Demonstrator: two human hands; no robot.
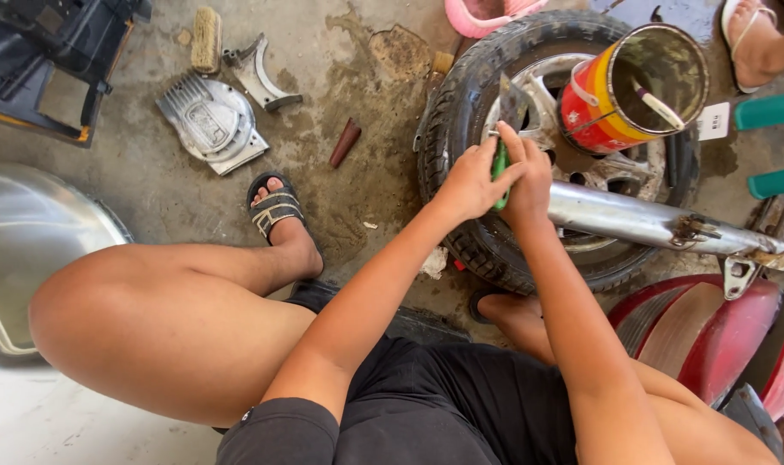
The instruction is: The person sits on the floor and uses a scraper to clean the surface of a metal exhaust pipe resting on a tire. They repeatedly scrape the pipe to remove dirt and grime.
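Both my hands grip one green-handled scraper (500,164) over a car wheel (461,112) lying flat on the floor. My left hand (471,181) wraps the handle from the left. My right hand (528,176) clasps it from the right. The scraper's metal blade (511,103) points away from me, above the alloy rim. A silver metal pipe (642,220) lies across the wheel, its near end under my right hand. A red and yellow paint tin (624,95) stands open on the rim with a stick inside.
A metal engine cover (209,125), a bracket (259,76) and a brush (206,39) lie on the stained concrete at the left. Red body panels (710,331) sit at the lower right. Another person's sandalled foot (758,39) and a teal stool (779,142) are at the upper right.
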